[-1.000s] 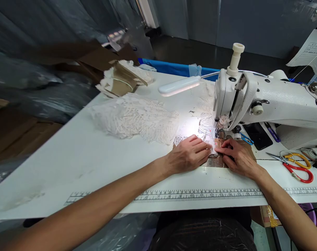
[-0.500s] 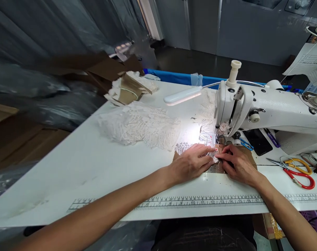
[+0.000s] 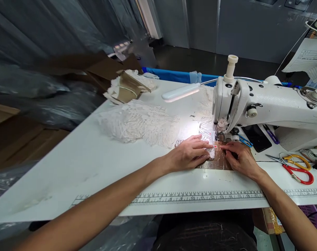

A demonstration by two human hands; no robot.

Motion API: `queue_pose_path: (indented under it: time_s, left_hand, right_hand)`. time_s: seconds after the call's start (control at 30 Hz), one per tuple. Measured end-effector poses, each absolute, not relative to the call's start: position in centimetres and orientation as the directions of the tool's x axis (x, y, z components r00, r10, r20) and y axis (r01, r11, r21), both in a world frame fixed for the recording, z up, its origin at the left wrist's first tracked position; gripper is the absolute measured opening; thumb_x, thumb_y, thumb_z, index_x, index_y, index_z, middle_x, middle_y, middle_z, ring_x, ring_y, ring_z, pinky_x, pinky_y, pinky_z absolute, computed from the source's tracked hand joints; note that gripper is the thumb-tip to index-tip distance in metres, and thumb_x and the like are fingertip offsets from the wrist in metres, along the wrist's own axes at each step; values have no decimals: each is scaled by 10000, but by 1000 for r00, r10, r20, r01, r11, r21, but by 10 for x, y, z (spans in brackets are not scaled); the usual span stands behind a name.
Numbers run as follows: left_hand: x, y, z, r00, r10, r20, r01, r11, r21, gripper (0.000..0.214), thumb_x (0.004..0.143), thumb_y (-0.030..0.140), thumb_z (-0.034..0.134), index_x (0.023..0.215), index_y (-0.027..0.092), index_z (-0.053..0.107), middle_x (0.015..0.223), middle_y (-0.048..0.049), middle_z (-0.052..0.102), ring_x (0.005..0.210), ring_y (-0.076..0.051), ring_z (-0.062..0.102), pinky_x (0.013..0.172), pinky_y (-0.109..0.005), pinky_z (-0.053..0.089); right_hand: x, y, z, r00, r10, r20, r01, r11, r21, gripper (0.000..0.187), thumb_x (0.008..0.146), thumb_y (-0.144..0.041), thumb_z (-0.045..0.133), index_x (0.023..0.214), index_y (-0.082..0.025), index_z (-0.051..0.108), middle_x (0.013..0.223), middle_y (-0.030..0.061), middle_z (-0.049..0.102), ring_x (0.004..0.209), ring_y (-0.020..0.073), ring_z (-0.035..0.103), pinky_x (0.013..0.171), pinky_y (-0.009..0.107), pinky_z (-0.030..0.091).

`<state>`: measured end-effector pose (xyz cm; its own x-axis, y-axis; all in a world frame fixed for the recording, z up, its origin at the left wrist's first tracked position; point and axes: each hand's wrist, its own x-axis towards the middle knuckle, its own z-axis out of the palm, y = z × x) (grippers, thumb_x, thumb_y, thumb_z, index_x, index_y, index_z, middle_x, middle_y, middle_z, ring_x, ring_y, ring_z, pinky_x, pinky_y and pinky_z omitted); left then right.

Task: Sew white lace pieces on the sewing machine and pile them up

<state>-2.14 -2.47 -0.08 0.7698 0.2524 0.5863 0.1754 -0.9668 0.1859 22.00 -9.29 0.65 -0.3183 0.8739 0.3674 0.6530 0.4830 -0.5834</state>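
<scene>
White lace fabric [image 3: 211, 152] lies under the sewing machine's [image 3: 273, 101] needle area, on a brown plate [image 3: 217, 164]. My left hand [image 3: 191, 152] rests flat on the lace, its fingers stretched toward the presser foot [image 3: 219, 136]. To the right, my right hand [image 3: 239, 156] touches the brown plate with its index finger extended and thumb apart. A small gap with a red mark separates its fingertip from the lace. Nothing shows between its visible fingers; the others are partly tucked out of sight.
A larger heap of white lace [image 3: 145, 122] spreads left of the machine, with a cardboard-wrapped lace bundle [image 3: 128, 87] behind it. Scissors [image 3: 294, 167], a black phone [image 3: 258, 138] and a purple-handled tool [image 3: 271, 134] lie right. A lamp [image 3: 181, 93] shines over the needle. A printed ruler [image 3: 195, 198] lines the front edge.
My right hand has let go of the lace edge and shifted slightly right. My left hand stays on the lace, which has moved a little toward the needle. The view has shifted slightly.
</scene>
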Motion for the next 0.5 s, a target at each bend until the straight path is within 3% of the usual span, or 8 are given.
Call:
queue_pose_path:
  time_s: [0.3,0.5]
  left_hand:
    - [-18,-25,0,724,201,660,156,-980,127,144,996,188,499,962,176,638,979,-40,756,846,-144,719,951,-468,578]
    - [-18,-26,0,717,216,662,144,-976,163,137,989,184,510,952,182,642,911,-9,749,779,-118,697,935,-424,574]
  right_hand:
    - [218,-96,1,-362,869,338,696,493,-521,353,916,-129,456,1173,-210,684,1023,83,629,899,210,637,801,363,568]
    - [216,-97,0,-437,869,231,766,495,-410,426,939,-166,448,1325,-285,582,1033,84,537,839,203,579,729,350,553]
